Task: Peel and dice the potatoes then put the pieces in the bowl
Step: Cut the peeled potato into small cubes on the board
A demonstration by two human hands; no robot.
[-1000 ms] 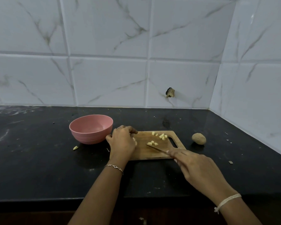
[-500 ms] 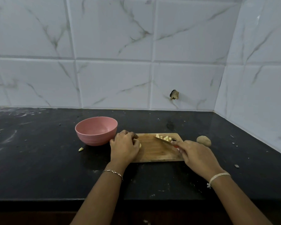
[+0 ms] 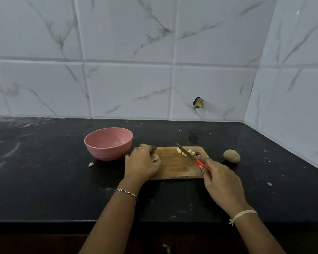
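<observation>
Step now: We are dicing. A peeled potato is part cut on the cutting board (image 3: 174, 165), so we think the job is about half done.
Left hand: Our left hand (image 3: 143, 163) sits at the 9 o'clock end of the board. It is curled over a pale potato chunk (image 3: 156, 157) and holds it down.
Right hand: Our right hand (image 3: 221, 180) is closed around the red handle of the knife (image 3: 188, 154). The blade points toward 11 o'clock and its tip is up by the far edge of the board.
Cut pieces: A small heap of potato pieces (image 3: 186, 152) lies at the 1 o'clock corner of the board, right by the blade.
Bowl: The pink bowl (image 3: 108, 143) stands on the desk (image 3: 44, 180) at 9 o'clock from the board, just beside our left hand. We see only the back part of its inside, and that part looks bare. No pieces show in it.
Stray bit: One pale bit (image 3: 91, 164) lies on the desk at 7 o'clock from the bowl.
Whole potato: One potato (image 3: 231, 156) with its skin on waits at 3 o'clock from the board.
Next move: We think the chunk under our left hand needs cutting next. Fingers must stay tucked back from the blade. Then the pieces go in the bowl, and the last potato needs peeling.
</observation>
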